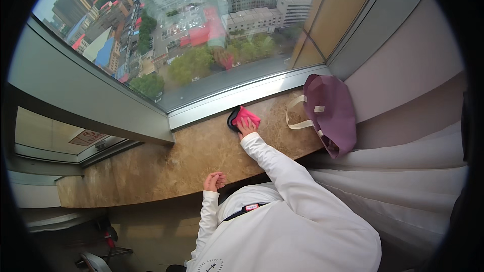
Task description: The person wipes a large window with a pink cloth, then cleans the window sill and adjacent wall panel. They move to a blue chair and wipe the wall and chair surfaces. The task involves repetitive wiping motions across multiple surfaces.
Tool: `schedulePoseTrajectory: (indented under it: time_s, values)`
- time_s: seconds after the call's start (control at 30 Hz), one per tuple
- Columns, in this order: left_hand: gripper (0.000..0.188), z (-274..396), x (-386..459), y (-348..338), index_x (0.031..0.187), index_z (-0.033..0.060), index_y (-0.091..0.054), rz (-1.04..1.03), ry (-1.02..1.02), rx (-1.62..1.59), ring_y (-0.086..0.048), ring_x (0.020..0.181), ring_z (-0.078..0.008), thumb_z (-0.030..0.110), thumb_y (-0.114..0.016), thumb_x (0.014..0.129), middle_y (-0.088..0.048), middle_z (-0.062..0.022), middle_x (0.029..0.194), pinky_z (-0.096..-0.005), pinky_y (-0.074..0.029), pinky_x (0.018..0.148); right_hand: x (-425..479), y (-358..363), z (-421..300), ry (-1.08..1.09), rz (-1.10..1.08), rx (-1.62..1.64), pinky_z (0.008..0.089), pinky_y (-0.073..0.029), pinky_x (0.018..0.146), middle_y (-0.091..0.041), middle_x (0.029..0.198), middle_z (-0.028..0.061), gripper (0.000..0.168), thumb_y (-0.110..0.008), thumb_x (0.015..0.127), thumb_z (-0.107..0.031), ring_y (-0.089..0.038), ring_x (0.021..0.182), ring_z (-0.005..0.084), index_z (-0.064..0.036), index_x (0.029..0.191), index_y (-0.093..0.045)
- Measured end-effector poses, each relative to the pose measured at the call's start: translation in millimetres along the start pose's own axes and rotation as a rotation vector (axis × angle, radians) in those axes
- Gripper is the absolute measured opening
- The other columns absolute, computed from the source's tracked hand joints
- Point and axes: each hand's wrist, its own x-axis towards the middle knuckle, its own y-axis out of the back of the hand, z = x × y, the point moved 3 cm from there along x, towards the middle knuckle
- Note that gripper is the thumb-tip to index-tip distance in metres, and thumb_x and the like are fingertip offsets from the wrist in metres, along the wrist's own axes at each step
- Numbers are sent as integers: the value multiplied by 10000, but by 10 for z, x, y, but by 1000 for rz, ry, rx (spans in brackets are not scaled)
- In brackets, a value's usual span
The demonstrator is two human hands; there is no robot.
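Note:
My right hand [247, 127] lies on a pink cloth [247, 116] on the brown marble window sill [196, 151], its fingers spread over the cloth. A black curved object [233, 119] sits at the cloth's left side, close to the metal window frame; what it is I cannot tell. My left hand [214, 181] hovers at the sill's front edge, its fingers loosely curled, with nothing seen in it. To the right of the cloth, a purple fabric bag [334, 115] with cream handles leans by the wall.
A large window [227, 56] rises behind the sill, with a metal post [109, 87] at left. Pale curtains [393, 177] hang at right. Below left, dark items and a red part [109, 240] stand on the floor.

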Motion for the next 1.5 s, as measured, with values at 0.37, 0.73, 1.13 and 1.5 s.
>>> schedulePoseTrajectory:
  time_s: [0.37, 0.73, 1.13, 1.5]
  values:
    - [195, -533, 494, -320, 942, 45, -539, -247, 211, 131, -579, 611, -120, 176, -435, 843, -616, -78, 804, -223, -466, 507, -1579, 1480, 213, -45, -255, -3, 458, -234, 959, -276, 1332, 121, 669, -571, 649, -115, -230, 1228, 349, -110, 1269, -322]
    - [219, -253, 94, -373, 976, 55, -530, -159, 148, 248, -582, 676, -122, 213, -435, 858, -618, -80, 853, -219, -443, 558, -324, 679, 1747, -271, 227, -377, 529, -221, 945, -309, 1316, 138, 576, -578, 665, -238, -247, 1197, 399, -153, 1212, -417]
    - [222, -80, 192, -692, 970, 43, -537, -111, 133, 259, -583, 675, -121, 197, -421, 860, -618, -83, 847, -215, -458, 567, -1317, 801, -294, 254, -217, 230, 454, -210, 975, -276, 1340, 111, 642, -563, 601, -141, -213, 1250, 319, -130, 1220, -392]
    - [212, 175, 368, -882, 966, 54, -541, -234, -17, 223, -555, 688, -98, 205, -436, 861, -614, -62, 845, -213, -432, 588, -1269, 1195, 2323, -525, 93, 102, 466, -201, 985, -273, 1339, 126, 537, -531, 748, -192, -220, 1222, 364, -70, 1243, -362]
